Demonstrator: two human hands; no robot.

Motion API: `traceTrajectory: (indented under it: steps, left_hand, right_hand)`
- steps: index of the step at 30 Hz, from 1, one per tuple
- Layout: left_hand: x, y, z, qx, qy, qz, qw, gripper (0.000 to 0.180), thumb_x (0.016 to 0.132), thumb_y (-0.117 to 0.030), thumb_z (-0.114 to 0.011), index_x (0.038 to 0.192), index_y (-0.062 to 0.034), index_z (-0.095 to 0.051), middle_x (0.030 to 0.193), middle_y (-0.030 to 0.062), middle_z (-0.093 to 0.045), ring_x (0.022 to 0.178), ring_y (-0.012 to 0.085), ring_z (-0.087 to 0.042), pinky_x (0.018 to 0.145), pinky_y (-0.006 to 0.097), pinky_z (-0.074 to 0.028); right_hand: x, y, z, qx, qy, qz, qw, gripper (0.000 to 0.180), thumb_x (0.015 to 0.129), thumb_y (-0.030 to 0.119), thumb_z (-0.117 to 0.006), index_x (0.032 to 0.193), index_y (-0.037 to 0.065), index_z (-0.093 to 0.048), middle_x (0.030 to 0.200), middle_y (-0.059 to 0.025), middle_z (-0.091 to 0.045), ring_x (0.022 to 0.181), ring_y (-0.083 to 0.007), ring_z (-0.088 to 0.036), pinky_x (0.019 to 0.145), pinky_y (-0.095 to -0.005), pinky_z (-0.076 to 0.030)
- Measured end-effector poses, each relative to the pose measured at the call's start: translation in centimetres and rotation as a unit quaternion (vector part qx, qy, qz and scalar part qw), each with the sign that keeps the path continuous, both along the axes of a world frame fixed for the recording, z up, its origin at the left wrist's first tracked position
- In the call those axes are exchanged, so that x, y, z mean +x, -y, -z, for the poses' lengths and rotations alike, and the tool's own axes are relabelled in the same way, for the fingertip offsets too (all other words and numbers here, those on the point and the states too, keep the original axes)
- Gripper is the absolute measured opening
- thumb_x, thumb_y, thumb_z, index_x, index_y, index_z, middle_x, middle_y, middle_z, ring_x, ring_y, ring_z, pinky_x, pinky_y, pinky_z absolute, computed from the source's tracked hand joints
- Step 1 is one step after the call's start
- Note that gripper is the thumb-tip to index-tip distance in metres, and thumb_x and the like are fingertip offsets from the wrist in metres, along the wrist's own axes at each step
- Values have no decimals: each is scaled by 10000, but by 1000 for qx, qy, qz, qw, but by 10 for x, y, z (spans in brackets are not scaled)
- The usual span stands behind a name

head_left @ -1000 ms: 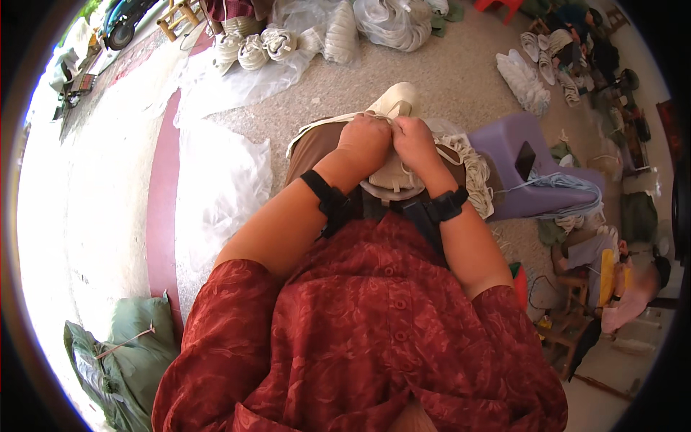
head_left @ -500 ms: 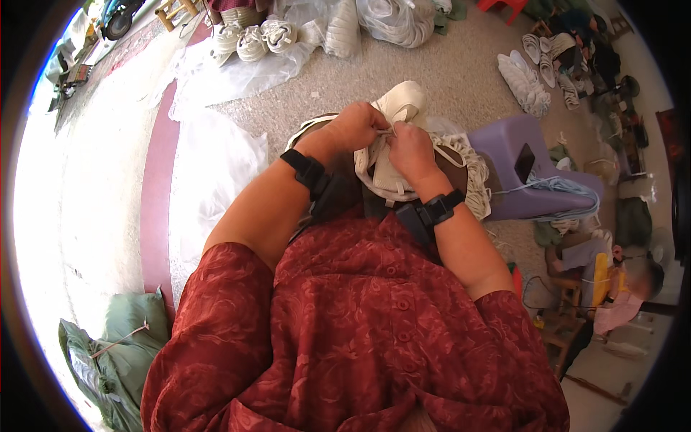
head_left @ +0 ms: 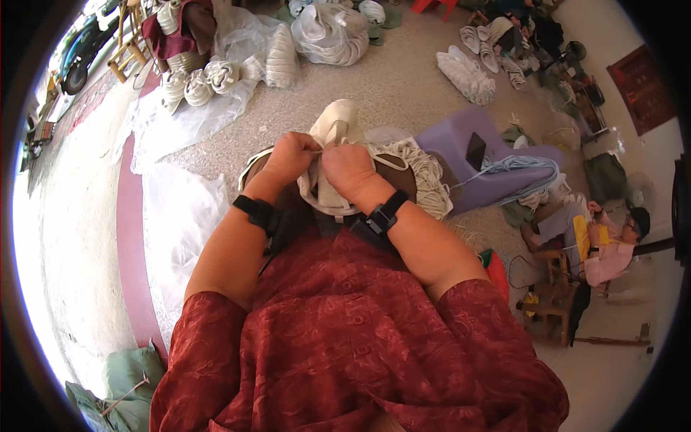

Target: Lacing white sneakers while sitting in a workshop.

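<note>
A cream shoe (head_left: pixel 337 119) rests on my lap with its toe pointing away from me. Over its upper, my left hand (head_left: pixel 290 156) is closed, thumb and fingertips pinching a pale shoelace (head_left: pixel 319 152). My right hand (head_left: pixel 348 170) is closed just beside it on the same lace; its fingertips are partly hidden by the back of the hand. White lace loops out near the right hand. Across my right thigh hangs a bundle of cream laces (head_left: pixel 432 180). Both wrists wear black straps.
On my right stands a purple plastic stool (head_left: pixel 448 147) with a phone (head_left: pixel 476 151) and light blue laces (head_left: pixel 529 171). Shoes (head_left: pixel 198 88) and bagged bundles (head_left: pixel 331 36) lie ahead. Clear plastic sheeting (head_left: pixel 183 230) spreads left. A seated person (head_left: pixel 601 241) works at far right.
The view has turned, so the scene sits further left. My hands stay together on the lace over the shoe; the right hand has rolled to show more of its back.
</note>
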State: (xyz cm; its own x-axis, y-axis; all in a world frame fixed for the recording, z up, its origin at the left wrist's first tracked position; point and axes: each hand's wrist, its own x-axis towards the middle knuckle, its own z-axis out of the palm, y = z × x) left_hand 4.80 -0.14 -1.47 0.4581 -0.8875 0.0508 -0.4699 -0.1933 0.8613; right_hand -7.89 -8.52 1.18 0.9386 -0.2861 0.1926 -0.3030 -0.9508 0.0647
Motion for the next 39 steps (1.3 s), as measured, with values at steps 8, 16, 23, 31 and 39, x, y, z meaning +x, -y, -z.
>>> traceTrajectory:
  steps: [8, 16, 23, 31, 39]
  left_hand:
    - [19, 5, 15, 23, -159, 23, 987, 121, 650, 19, -623, 762, 19, -667, 670, 52, -625, 641, 121, -575, 594, 271, -468]
    - [13, 3, 19, -8, -169, -10, 986, 176, 674, -5, -650, 848, 19, -654, 719, 57, -639, 636, 124, -581, 606, 263, -481]
    - [0, -16, -18, -15, -67, -12, 998, 123, 750, -28, -634, 863, 20, -652, 737, 37, -639, 673, 98, -570, 628, 242, -475]
    - [-92, -78, -197, -253, -65, 181, 948, 144, 824, -92, -614, 925, 6, -645, 762, 61, -637, 677, 152, -589, 602, 278, -450]
    - [-115, -81, -202, -340, 41, 65, 937, 47, 804, -18, -616, 837, -13, -583, 635, 97, -586, 549, 191, -579, 517, 277, -449]
  right_hand:
    - [2, 7, -5, -17, -41, -129, 991, 141, 729, 123, -535, 704, 64, -660, 672, -114, -643, 624, -264, -649, 538, -376, -515]
    - [-43, -60, -50, 588, -118, -401, 692, 241, 779, 129, -461, 601, -24, -407, 502, -129, -360, 466, -207, -340, 485, -370, -322]
    - [-71, -68, -169, 663, 63, -421, 616, 278, 896, 115, -469, 637, 40, -405, 538, -11, -344, 481, -105, -334, 462, -288, -290]
    - [-120, -36, -165, 676, 252, -226, 655, 238, 930, 168, -470, 794, -3, -567, 588, 53, -416, 511, -22, -332, 451, -202, -272]
    - [-110, -48, -177, 644, 349, -145, 665, 243, 938, 194, -488, 858, -4, -603, 579, 45, -416, 515, -35, -345, 457, -206, -270]
